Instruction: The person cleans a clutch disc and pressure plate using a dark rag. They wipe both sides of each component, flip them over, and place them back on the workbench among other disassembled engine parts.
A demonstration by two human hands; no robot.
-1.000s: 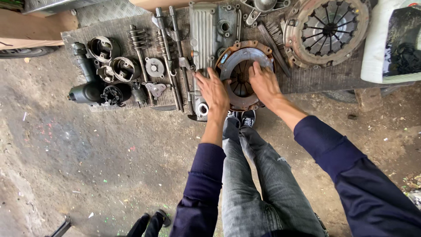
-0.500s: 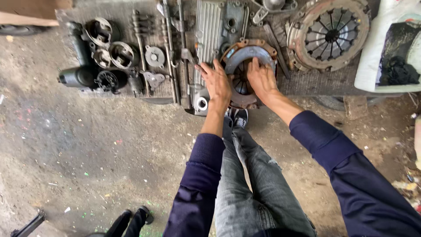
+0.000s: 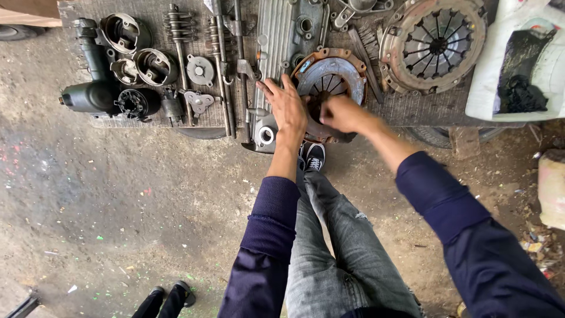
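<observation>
A rusty round clutch pressure plate (image 3: pixel 334 75) lies near the front edge of a low wooden board (image 3: pixel 412 109) covered with engine parts. My left hand (image 3: pixel 286 108) rests flat with fingers spread on the plate's left rim and the ribbed metal cover (image 3: pixel 275 35) beside it. My right hand (image 3: pixel 341 113) is curled into the plate's centre, fingers bent around its inner spring fingers. Both arms wear dark blue sleeves. My grey jeans and a black sneaker (image 3: pixel 313 156) show below the board.
A second, larger clutch plate (image 3: pixel 434 41) lies at the back right. Pistons (image 3: pixel 120 32), a gear shaft (image 3: pixel 176 29), long rods (image 3: pixel 238 65) and a black starter-like part (image 3: pixel 88 95) fill the left. A white container (image 3: pixel 518 59) stands far right. Another person's black shoes (image 3: pixel 168 297) stand on the dirt floor.
My right hand has moved from the plate's right rim into its centre and curled shut. The left hand slid a little left on the rim. The camera moved closer.
</observation>
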